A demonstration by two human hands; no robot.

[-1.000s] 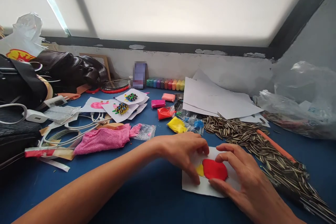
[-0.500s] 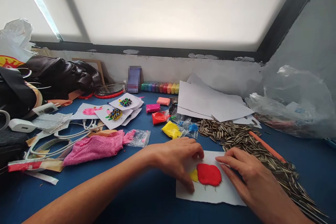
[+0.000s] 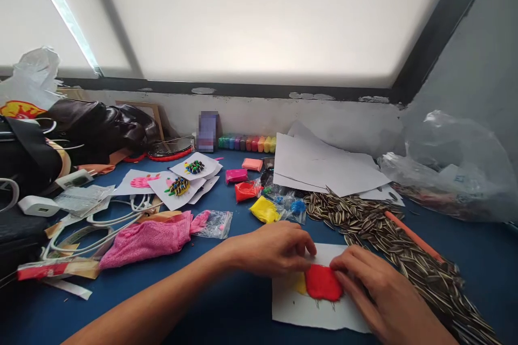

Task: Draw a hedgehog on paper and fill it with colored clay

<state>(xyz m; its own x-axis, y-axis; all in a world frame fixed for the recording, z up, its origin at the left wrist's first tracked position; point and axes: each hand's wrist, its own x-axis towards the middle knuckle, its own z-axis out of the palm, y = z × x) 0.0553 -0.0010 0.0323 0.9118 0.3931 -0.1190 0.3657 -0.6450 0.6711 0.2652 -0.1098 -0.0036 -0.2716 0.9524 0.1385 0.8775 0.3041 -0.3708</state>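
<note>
Left hand (image 3: 279,249): thumb, earlier beside the yellow clay (image 3: 300,284), now at the upper-left edge of the red clay (image 3: 324,283); fingers curled, narrow gap. Right hand (image 3: 378,287): fingertips, earlier off the red clay, now at its right edge; whether pinching, cannot tell. Red clay flat on sheet (image 3: 315,319). Beyond: blue clay (image 3: 298,206) in clear wrapper (image 3: 288,207); pink bits (image 3: 222,228) in small bag (image 3: 215,220).

Red clay (image 3: 324,283) smooth and matt — paper sheet (image 3: 289,310) matt too — pink cloth (image 3: 149,241) rough, clear plastic bag (image 3: 461,167) glossy.
</note>
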